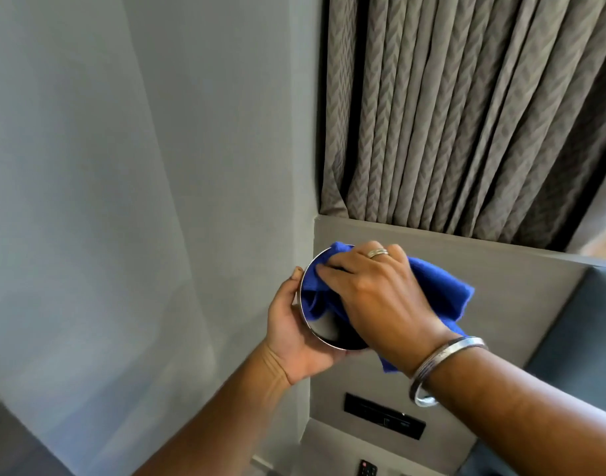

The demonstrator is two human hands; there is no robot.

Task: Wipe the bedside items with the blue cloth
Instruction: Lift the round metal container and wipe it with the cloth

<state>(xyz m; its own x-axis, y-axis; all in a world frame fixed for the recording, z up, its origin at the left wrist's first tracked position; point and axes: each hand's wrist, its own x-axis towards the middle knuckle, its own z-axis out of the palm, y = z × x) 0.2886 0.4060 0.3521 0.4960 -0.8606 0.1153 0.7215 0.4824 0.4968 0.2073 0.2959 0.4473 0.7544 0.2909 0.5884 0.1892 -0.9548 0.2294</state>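
Note:
A round item with a thin metal rim and a dark glossy face [329,333] is held up in front of the grey headboard panel. My left hand [291,334] grips it from behind and below, thumb on the rim's left edge. My right hand [373,290], wearing a ring and a metal bangle, presses the blue cloth [435,286] against the item's face. The cloth covers most of the face and hangs out to the right under my palm.
A black switch panel [384,415] is set in the grey headboard panel [501,304] below my hands. A black remote [365,470] lies at the bottom edge. Grey patterned curtains [449,115] hang behind; a plain wall [123,201] fills the left.

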